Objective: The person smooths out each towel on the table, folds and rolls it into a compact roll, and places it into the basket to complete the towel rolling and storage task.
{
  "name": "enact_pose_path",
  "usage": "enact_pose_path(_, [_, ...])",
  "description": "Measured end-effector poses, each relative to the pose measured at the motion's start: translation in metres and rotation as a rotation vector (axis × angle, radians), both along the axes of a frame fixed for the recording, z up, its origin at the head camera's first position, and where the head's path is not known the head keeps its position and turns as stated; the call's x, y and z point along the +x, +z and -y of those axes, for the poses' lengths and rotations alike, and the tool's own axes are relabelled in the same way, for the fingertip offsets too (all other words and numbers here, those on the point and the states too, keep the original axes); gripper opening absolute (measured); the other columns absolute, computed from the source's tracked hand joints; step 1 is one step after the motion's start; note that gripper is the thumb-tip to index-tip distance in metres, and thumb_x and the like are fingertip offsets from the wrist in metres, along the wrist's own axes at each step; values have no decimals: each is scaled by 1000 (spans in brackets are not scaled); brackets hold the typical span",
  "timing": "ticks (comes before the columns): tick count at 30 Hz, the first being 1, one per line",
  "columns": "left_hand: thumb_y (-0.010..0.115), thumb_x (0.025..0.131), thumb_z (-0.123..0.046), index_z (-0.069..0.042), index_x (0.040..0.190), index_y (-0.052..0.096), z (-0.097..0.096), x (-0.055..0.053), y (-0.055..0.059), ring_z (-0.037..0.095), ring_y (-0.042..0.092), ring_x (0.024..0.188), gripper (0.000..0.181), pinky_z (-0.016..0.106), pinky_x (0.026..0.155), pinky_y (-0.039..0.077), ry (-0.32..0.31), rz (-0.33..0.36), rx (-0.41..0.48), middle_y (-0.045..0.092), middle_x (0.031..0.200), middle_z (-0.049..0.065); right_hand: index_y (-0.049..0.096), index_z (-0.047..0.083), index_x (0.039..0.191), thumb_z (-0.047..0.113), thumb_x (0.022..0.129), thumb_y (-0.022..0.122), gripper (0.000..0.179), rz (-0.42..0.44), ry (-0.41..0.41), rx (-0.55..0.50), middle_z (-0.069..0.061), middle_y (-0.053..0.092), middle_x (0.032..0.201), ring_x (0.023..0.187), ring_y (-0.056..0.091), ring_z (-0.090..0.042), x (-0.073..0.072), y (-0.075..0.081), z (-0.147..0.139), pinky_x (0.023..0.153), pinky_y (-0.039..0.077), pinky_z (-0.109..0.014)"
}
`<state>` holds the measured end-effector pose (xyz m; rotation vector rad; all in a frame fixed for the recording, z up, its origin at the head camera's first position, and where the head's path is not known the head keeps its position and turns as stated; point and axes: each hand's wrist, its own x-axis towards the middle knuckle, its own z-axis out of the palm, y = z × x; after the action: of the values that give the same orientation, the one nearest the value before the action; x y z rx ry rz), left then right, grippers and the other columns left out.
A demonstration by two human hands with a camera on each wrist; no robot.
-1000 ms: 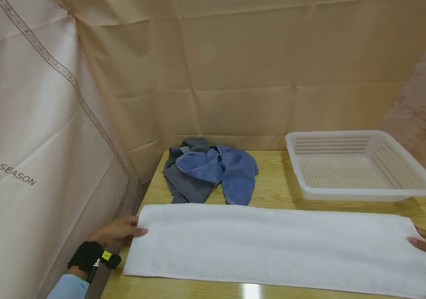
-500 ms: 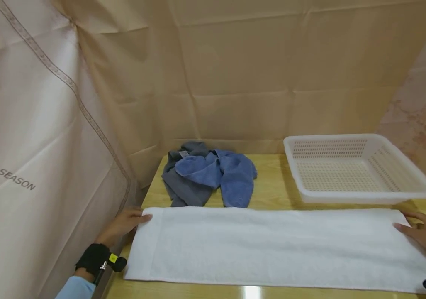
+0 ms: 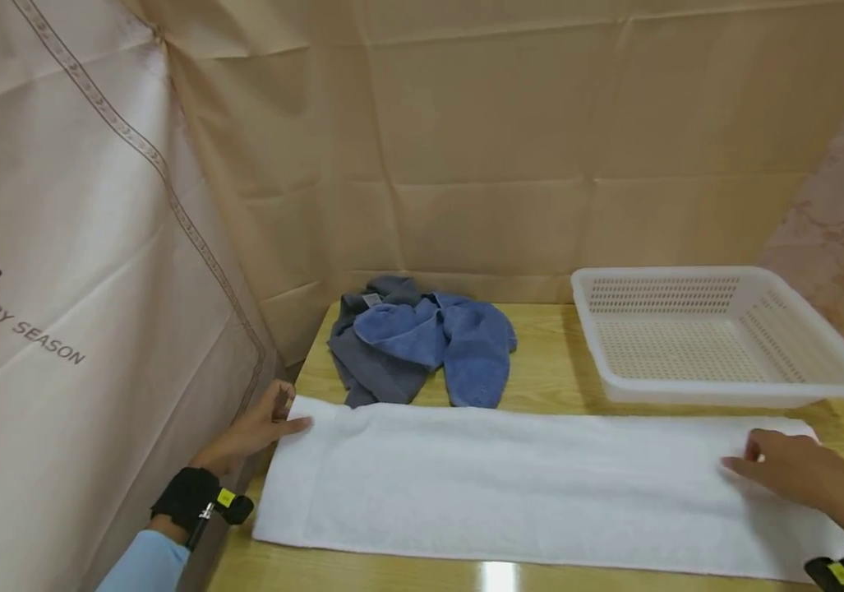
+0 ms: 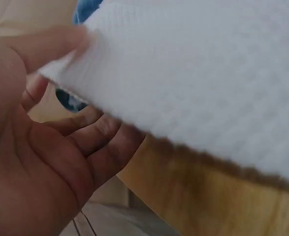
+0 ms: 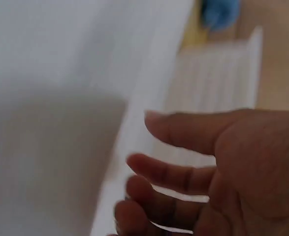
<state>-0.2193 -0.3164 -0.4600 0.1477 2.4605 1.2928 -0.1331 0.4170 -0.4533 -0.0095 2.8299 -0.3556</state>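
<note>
A white towel (image 3: 532, 489), folded into a long strip, lies across the front of the wooden table. At its far left corner my left hand (image 3: 259, 427) pinches the cloth. The left wrist view shows the thumb (image 4: 60, 44) on top of the towel and the other fingers below its edge, the corner slightly raised. My right hand (image 3: 799, 473) hovers above the towel's right part, and its shadow falls on the cloth. In the right wrist view, thumb and loosely bent fingers (image 5: 174, 177) stand apart with nothing between them.
Behind the towel lie a crumpled blue cloth (image 3: 473, 345) and a dark grey cloth (image 3: 385, 370) with a small tag. A white perforated plastic basket (image 3: 732, 386) stands at the back right. Draped fabric walls (image 3: 481, 148) border the table (image 3: 540, 353) behind and at the sides.
My right hand has left the towel's right end and moved left over the cloth. The left hand has shifted up to the far left corner, which is now slightly lifted.
</note>
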Motion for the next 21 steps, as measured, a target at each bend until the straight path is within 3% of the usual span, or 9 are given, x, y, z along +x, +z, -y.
enact_pose_path(4, [72, 99, -27, -22, 147, 18, -19, 2, 20, 30, 58, 94, 72, 40, 75, 47, -78, 10, 73, 52, 112, 20, 65, 17, 90, 38, 97, 71, 23, -100, 220, -208, 8, 53, 67, 59, 46, -9, -13, 14, 88, 53, 39, -29])
enact_pose_path(7, [71, 100, -19, -22, 151, 35, -48, 0, 37, 28, 59, 93, 63, 46, 73, 53, -134, 21, 152, 51, 122, 22, 67, 18, 95, 36, 99, 70, 19, -140, 334, -407, 9, 57, 69, 58, 49, -6, -21, 20, 156, 52, 41, -26])
enact_pose_path(9, [69, 100, -11, -13, 144, 48, -75, -1, 48, 30, 62, 86, 49, 55, 74, 56, -181, 66, 239, 52, 117, 23, 68, 15, 104, 39, 100, 67, 24, -107, 386, -541, 6, 62, 76, 62, 55, -10, -26, 24, 198, 54, 44, -27])
enact_pose_path(12, [68, 98, -3, -1, 129, 57, -123, -4, 60, 30, 68, 80, 33, 60, 80, 57, -228, 148, 373, 59, 108, 20, 64, 11, 127, 45, 101, 65, 43, 41, 364, -739, -2, 67, 93, 77, 64, -22, -29, 32, 250, 60, 52, -34])
enact_pose_path(16, [68, 97, 2, 3, 128, 53, -182, -3, 71, 31, 73, 95, 34, 52, 91, 56, -302, 232, 557, 69, 108, 17, 40, 17, 157, 48, 99, 67, 71, 179, 270, -937, -8, 64, 122, 102, 65, -30, -26, 40, 292, 73, 57, -45])
enact_pose_path(17, [68, 97, 2, 4, 130, 52, -192, -2, 73, 31, 73, 99, 37, 49, 93, 55, -325, 238, 588, 70, 110, 17, 38, 18, 158, 47, 98, 68, 74, 168, 249, -964, -8, 62, 129, 110, 63, -28, -26, 41, 297, 77, 57, -46])
enact_pose_path(19, [69, 97, 2, 4, 135, 50, -207, -3, 74, 30, 72, 103, 43, 45, 95, 55, -376, 220, 612, 71, 111, 17, 43, 15, 155, 40, 100, 68, 65, 109, 224, -997, -8, 61, 128, 108, 61, -26, -26, 41, 299, 78, 54, -42])
enact_pose_path(21, [73, 96, -5, -1, 139, 51, -214, -6, 73, 26, 69, 102, 48, 41, 93, 56, -419, 124, 529, 70, 111, 12, 54, 10, 145, 32, 102, 67, 50, 29, 191, -1005, -6, 63, 117, 100, 59, -22, -28, 42, 294, 75, 50, -37])
